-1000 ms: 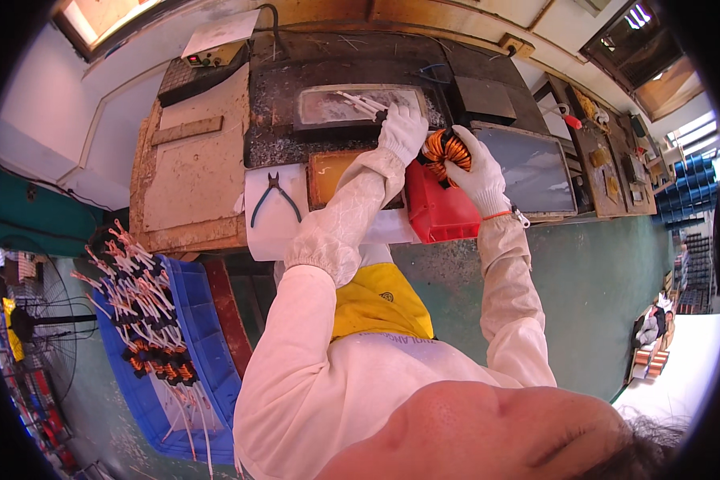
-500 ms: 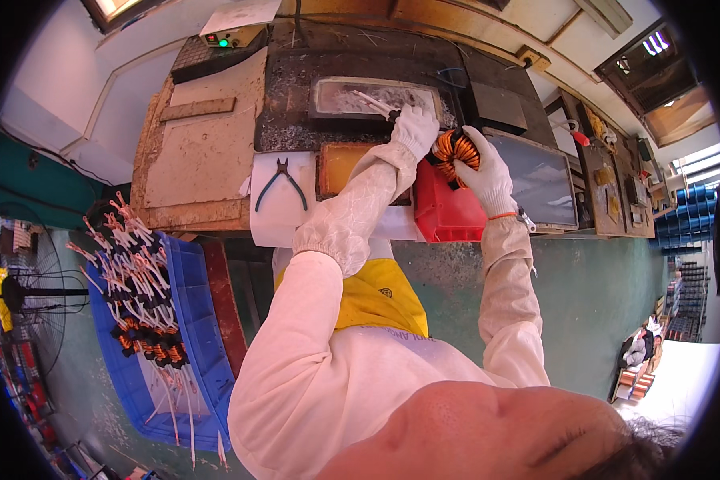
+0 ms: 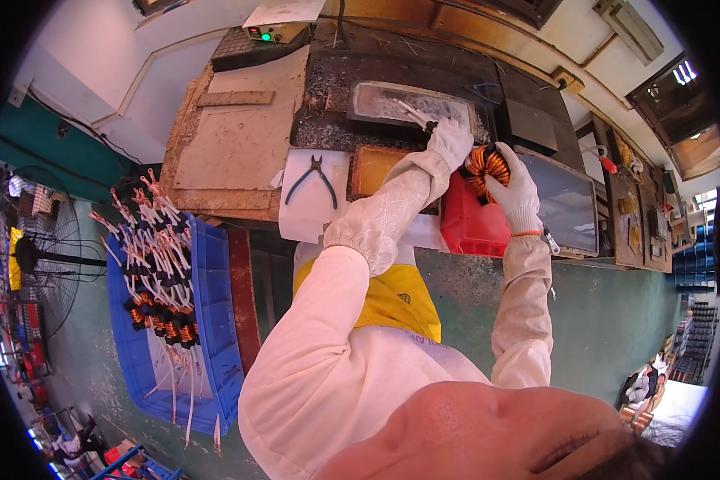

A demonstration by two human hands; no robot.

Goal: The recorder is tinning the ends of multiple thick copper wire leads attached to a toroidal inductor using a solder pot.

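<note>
Both my hands wear white gloves. My right hand (image 3: 520,192) grips a toroidal coil (image 3: 488,168) of copper-coloured wire with black parts, above the red bin. My left hand (image 3: 453,142) is closed round pale wire leads (image 3: 412,113) with a black sleeve by the fingers; whether they join that coil is hidden behind the hand. The bare lead ends point left over a rectangular pot (image 3: 368,99) with a silvery-grey, dark-stained surface. I cannot tell whether the tips touch that surface.
Near the bench edge are a red bin (image 3: 466,220), an amber block (image 3: 374,170) and wire cutters (image 3: 312,182) on white sheeting. A blue crate (image 3: 216,320) of finished-looking coils with upright leads stands at left, before a floor fan (image 3: 28,252). A grey tray (image 3: 564,204) lies right.
The whole view has shifted, so the bench and crate appear farther right. Both hands keep their holds, and the leads still point over the pot.
</note>
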